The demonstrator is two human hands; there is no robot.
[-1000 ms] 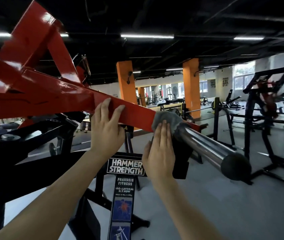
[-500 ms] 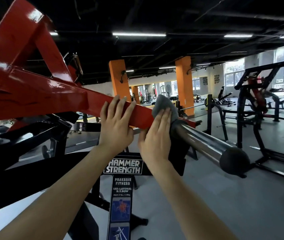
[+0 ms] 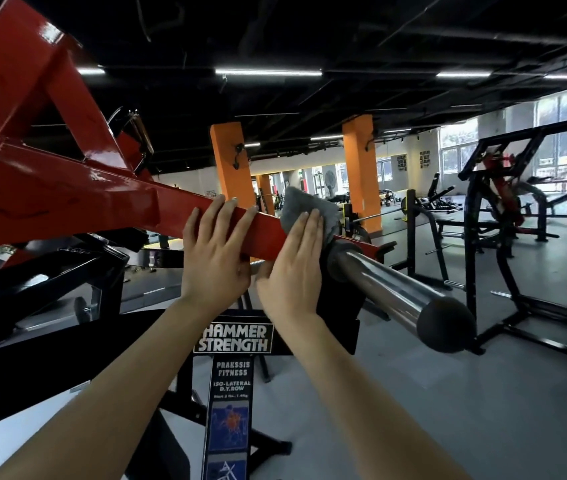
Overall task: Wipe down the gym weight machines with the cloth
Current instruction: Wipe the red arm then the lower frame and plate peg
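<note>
Grey gym flooring (image 3: 483,410) stretches back past two orange pillars (image 3: 232,161) and black racks (image 3: 483,237) under a dark ceiling. Nearest, the machine's red arm (image 3: 67,199) slants down to the right and ends in a chrome weight horn (image 3: 386,289) with a black end cap. On that arm the left hand (image 3: 214,261) lies flat, fingers straight and slightly spread. Just beside it, the right hand (image 3: 292,271) presses straight, close-set fingers against the grey cloth (image 3: 304,204), which is bunched over the arm's top edge where red paint meets chrome. Below hangs a "HAMMER STRENGTH" plate (image 3: 233,337).
</note>
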